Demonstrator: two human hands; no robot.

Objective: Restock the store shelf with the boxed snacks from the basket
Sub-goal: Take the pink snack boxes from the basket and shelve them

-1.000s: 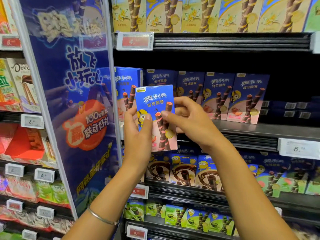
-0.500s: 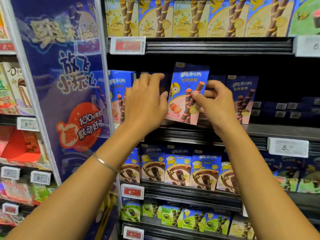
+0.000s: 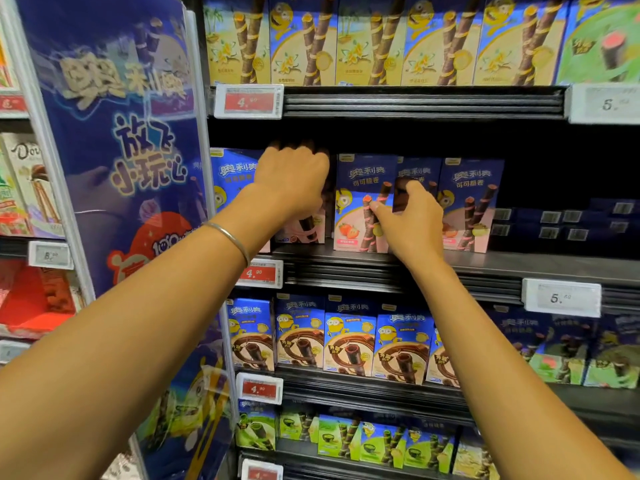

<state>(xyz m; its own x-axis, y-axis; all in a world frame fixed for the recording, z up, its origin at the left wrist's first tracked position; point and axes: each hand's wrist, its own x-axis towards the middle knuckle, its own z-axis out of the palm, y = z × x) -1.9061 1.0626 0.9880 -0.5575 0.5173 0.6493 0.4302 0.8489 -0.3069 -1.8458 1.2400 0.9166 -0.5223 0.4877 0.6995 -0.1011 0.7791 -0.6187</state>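
Mid shelf (image 3: 519, 265) – 5 blue boxes upright in the front row, plus a stack of dark boxes (image 3: 554, 220) lying flat at far R, barcodes out. 3rd from L: strawberry box (image 3: 360, 188), standing on the shelf board near the front edge. Pinched by R hand (image 3: 412, 223), thumb pressed on the front face, fingers round the R edge. Just behind those fingers, the 4th box (image 3: 417, 173), set a bit further back.

L hand (image 3: 294, 181) over the 2nd box (image 3: 301, 230), fingers bent across its top, tips lost in shadow – can't tell if gripping or only resting. Thin bracelet (image 3: 230, 237) on L wrist.

Top shelf: 5 yellow boxes (image 3: 304, 39) side by side, 1 green box (image 3: 602, 39) at R end. Shelf below the hands: 5 brown-swirl boxes (image 3: 349, 341) in a row; darker ones further R too dim to count. Lowest shelf: lime boxes (image 3: 339, 438), approx 6.

Price tags on shelf edges: 4 red tags (image 3: 247, 101), 2 white tags (image 3: 561, 297). Tall blue banner (image 3: 114, 168) at L, beside the shelves.
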